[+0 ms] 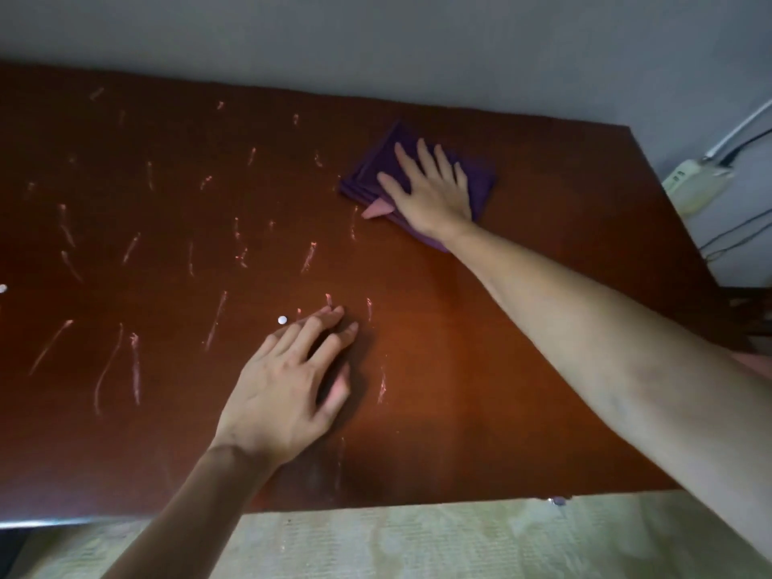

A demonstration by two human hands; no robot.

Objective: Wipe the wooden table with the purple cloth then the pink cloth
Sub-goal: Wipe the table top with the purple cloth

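Streaked wooden table (480,348) meets grey wall (376,39).

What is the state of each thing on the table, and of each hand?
Purple cloth: folded, flat, under the right hand.
Pink cloth: only a corner shows, under the purple one.
Table: streaked with pale marks.
Right hand: flat, pressing.
Left hand: fingers straight, resting on table.
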